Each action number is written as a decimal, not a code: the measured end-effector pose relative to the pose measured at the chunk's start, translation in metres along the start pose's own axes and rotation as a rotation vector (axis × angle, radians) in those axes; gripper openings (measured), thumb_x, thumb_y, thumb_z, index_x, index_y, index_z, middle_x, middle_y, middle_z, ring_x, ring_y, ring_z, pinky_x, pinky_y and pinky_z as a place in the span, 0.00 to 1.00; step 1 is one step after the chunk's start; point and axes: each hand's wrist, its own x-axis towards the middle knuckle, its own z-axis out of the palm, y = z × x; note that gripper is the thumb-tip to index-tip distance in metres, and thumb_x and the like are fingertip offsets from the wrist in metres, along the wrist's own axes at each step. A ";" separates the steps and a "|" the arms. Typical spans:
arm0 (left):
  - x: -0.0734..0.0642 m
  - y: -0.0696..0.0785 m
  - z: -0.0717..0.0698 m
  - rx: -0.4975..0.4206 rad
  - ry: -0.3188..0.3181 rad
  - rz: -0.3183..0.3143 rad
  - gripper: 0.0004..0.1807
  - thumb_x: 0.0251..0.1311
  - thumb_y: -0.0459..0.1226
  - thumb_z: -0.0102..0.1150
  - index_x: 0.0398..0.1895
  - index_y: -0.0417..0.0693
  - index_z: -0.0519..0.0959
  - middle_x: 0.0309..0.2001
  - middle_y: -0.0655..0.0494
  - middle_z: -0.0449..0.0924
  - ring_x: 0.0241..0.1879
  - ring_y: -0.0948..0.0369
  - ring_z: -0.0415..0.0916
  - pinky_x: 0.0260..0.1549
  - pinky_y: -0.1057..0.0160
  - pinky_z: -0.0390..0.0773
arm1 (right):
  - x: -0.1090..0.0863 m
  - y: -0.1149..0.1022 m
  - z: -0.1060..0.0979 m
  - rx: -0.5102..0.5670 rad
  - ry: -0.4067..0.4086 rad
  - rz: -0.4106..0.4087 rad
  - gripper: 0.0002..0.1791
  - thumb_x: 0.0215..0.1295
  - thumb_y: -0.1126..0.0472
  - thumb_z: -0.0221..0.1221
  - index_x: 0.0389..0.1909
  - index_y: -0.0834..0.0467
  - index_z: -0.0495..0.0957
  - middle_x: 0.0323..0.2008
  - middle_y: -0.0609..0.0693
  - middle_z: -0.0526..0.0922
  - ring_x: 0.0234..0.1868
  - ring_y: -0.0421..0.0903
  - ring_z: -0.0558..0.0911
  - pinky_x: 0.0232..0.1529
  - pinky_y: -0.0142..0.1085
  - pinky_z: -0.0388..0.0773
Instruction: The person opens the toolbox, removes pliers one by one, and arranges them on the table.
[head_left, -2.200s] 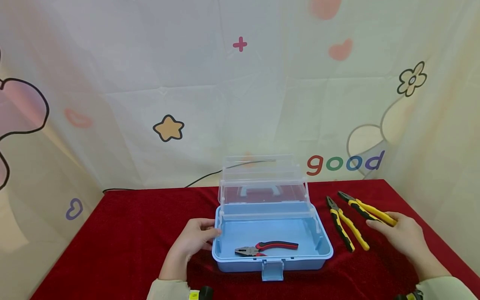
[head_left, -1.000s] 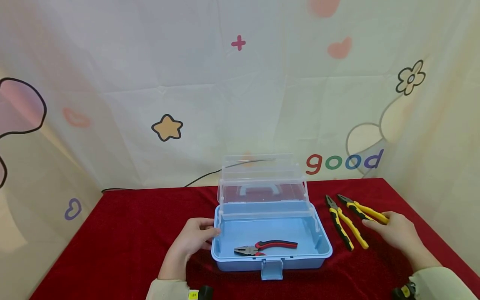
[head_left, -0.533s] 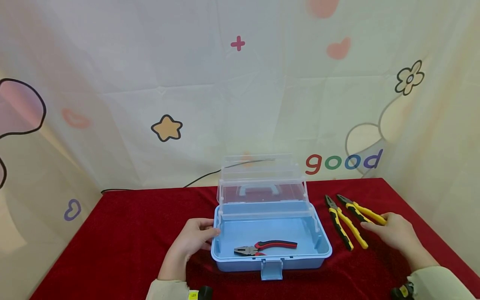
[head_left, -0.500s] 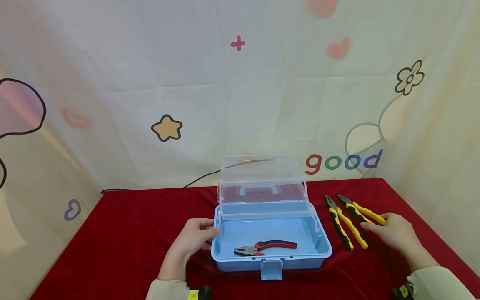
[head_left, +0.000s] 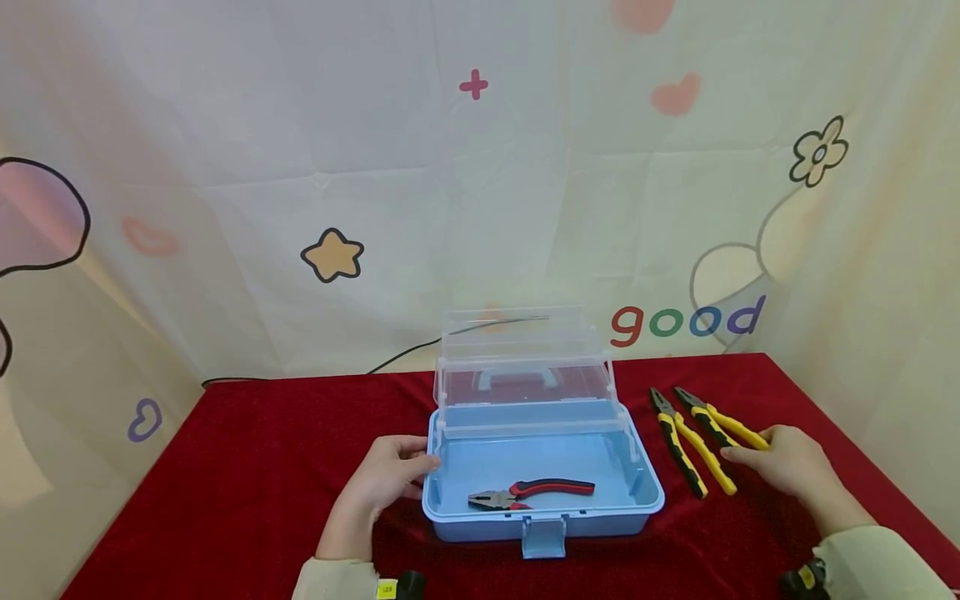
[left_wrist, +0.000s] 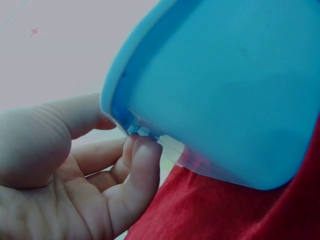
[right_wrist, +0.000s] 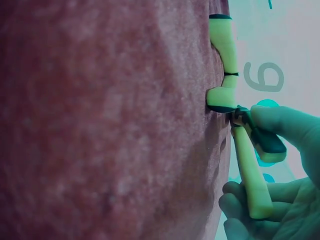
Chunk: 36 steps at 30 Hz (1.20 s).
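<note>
My left hand (head_left: 382, 479) grips the left rim of a light blue toolbox (head_left: 472, 531), thumb inside the edge and fingers outside. Its clear lid (head_left: 525, 385) stands raised at the back, and the front latch (head_left: 543, 540) hangs down. Inside lie combination pliers (head_left: 555, 487) with red-black handles, one handle partly hidden by the front wall. To the right, my right hand (head_left: 791, 467) holds yellow-black pliers (head_left: 742, 429) by the handles. In the right wrist view the thumb lies on one handle and the fingers curl around the other handle (right_wrist: 252, 175).
A second pair of yellow-black pliers (head_left: 705, 454) lies between the toolbox and the held pair. Red cloth (head_left: 285, 467) covers the table. Behind it hangs a printed curtain (head_left: 390, 167), with a black cable (head_left: 408, 356) running along its foot.
My right hand has shifted slightly left, and the handles of the pliers it holds have come left with it. The left hand and the toolbox have stayed put.
</note>
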 end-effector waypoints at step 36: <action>-0.003 0.002 0.001 0.006 0.011 0.008 0.22 0.59 0.33 0.59 0.56 0.32 0.73 0.42 0.43 0.82 0.29 0.58 0.82 0.32 0.56 0.85 | -0.002 -0.009 -0.004 -0.106 -0.070 -0.130 0.38 0.63 0.42 0.55 0.48 0.79 0.72 0.39 0.68 0.79 0.35 0.52 0.77 0.33 0.43 0.78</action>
